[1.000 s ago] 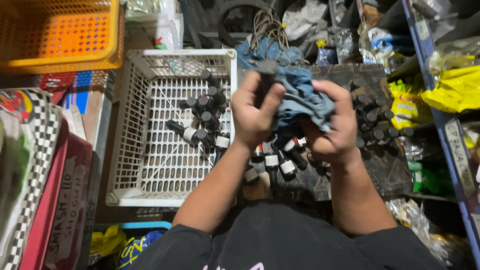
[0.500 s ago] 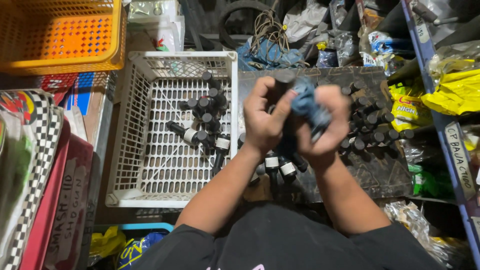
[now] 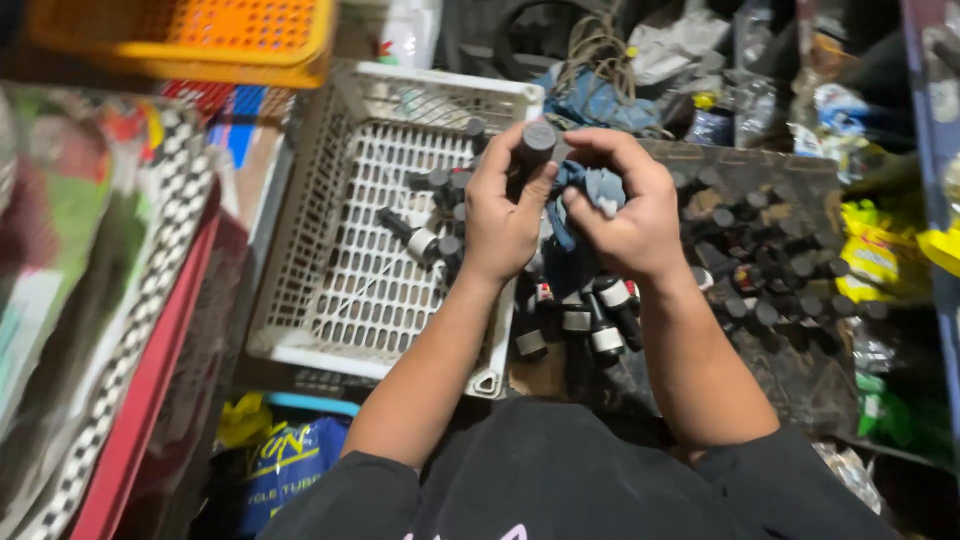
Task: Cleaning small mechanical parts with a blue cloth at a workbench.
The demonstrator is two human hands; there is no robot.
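Small dark bottle and blue rag, both gripped over the crates.
Left hand clamps a round-capped black bottle upright; right hand bunches soft crumpled blue cloth beside it, above the white lattice plastic crate.

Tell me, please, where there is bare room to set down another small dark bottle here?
The white plastic lattice crate has bare floor along its near and left sides, bordered by its rim and the cluster of small dark capped bottles at its far right. The dark tray right of the hands is packed with bottles.
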